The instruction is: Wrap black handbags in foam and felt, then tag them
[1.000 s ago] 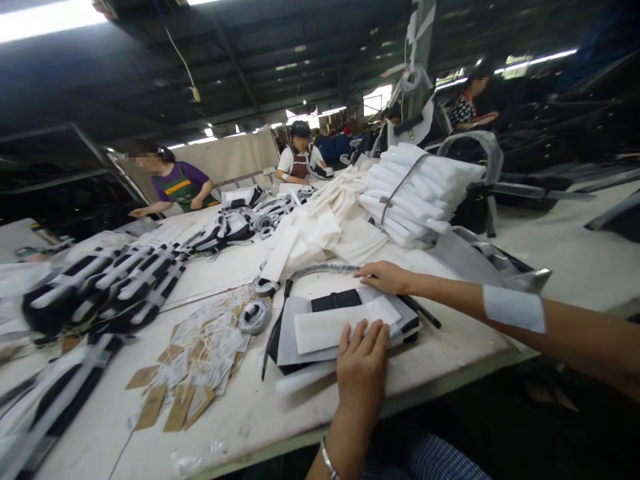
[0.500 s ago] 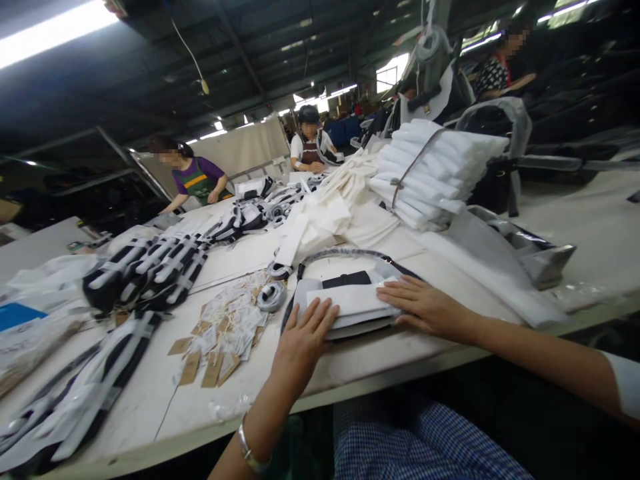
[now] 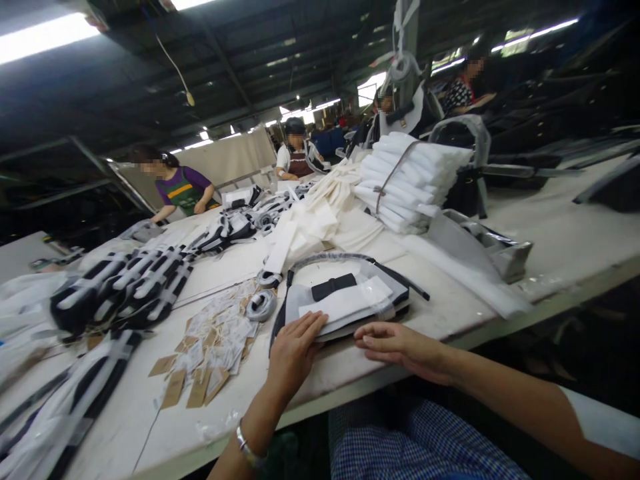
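Note:
A black bag (image 3: 397, 293) lies flat near the table's front edge, its wrapped handle arching away from me. White foam sheet (image 3: 350, 301) covers part of it, and a black strap piece (image 3: 334, 287) shows above the sheet. My left hand (image 3: 296, 343) rests on the sheet's lower left corner, fingers stretched out and close together. Just off the bag's front edge is my right hand (image 3: 400, 348), its fingers loosely bent and nothing visible in them. Left of the bag are a coiled grey strap (image 3: 261, 305) and a heap of paper tags (image 3: 215, 343).
Wrapped black bags (image 3: 120, 287) lie at the left. Behind the bag are loose white sheets (image 3: 320, 217) and a tied white bundle (image 3: 410, 177). A white roll (image 3: 460, 273) lies at the right. Several people sit or stand farther back.
My right hand has come off the sheet and moved toward the front edge of the bag. My left hand remains on the sheet. The view has shifted to the right.

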Tool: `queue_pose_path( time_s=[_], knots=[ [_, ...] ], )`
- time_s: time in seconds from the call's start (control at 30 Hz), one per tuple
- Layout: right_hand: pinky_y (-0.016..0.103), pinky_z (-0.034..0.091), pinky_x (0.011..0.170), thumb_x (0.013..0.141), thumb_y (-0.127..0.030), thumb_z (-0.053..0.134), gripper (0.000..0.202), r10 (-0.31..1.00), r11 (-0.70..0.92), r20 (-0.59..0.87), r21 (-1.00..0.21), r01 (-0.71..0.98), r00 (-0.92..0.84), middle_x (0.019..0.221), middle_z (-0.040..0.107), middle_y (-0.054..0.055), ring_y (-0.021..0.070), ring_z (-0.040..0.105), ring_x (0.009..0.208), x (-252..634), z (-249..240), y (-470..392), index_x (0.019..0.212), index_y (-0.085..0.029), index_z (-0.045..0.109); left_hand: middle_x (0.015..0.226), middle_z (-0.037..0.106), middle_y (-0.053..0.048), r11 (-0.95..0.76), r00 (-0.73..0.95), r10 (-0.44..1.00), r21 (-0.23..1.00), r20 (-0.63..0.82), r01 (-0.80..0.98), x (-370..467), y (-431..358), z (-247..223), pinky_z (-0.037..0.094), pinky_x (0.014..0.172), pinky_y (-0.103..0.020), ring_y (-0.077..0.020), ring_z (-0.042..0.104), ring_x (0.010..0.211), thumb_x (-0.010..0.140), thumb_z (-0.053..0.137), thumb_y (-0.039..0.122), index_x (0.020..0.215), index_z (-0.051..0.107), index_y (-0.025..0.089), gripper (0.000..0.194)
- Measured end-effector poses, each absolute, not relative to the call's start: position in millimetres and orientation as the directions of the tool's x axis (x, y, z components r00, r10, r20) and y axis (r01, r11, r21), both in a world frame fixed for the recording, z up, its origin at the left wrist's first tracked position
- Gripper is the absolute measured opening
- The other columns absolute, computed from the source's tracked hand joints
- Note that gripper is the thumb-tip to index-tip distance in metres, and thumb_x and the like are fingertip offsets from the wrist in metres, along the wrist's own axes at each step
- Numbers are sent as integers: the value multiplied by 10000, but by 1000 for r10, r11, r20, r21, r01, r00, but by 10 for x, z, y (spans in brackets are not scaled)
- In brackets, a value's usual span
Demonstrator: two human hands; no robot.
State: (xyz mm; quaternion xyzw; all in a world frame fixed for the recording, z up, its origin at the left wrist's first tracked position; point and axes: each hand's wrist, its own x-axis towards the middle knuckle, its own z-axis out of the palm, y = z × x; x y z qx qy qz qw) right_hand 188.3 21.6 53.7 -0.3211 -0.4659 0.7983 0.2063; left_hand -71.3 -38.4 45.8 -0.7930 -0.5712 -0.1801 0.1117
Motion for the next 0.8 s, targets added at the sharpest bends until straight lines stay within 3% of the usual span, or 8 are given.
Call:
queue_pose_path(
  time_s=[0.17, 0.4, 0.6, 0.8],
  knots=[
    [338, 410, 984, 627, -356, 868, 334, 738, -488, -227, -830, -270, -636, 932, 599, 12, 177, 553, 965, 1719, 450, 56, 886, -235, 695, 1338, 632, -39, -344, 309, 844, 1, 438, 939, -724, -375, 506, 553, 964, -363, -225, 611, 1213, 880, 583, 152, 1382, 515, 288, 524],
    [297, 365, 786, 644, -359, 843, 273, 838, -350, -98, -852, -391, -537, 739, 497, -32, 158, 447, 766, 1584, 334, -53, 812, -242, 662, 1378, 600, -41, -311, 259, 830, 24, 495, 950, -745, -440, 496, 556, 966, -344, -227, 603, 1223, 930, 556, 232, 1450, 419, 286, 541],
    [320, 386, 921, 619, -358, 861, 286, 872, -366, -98, -780, -508, -479, 835, 587, -9, 181, 514, 874, 1477, 431, 23, 804, -244, 674, 1463, 509, -98, -178, 191, 806, -78, 560, 981, -507, -462, 315, 475, 1062, -370, -233, 498, 1331, 948, 493, 133, 1509, 302, 212, 598],
    [343, 386, 1047, 641, -306, 846, 236, 886, -371, -88, -724, -582, -454, 924, 621, 1, 190, 553, 995, 1435, 411, 68, 813, -244, 696, 1474, 473, -181, -106, 175, 762, -146, 623, 983, -375, -407, 168, 472, 1020, -448, -330, 492, 1315, 911, 592, 284, 1525, 259, 134, 715]
  ],
)
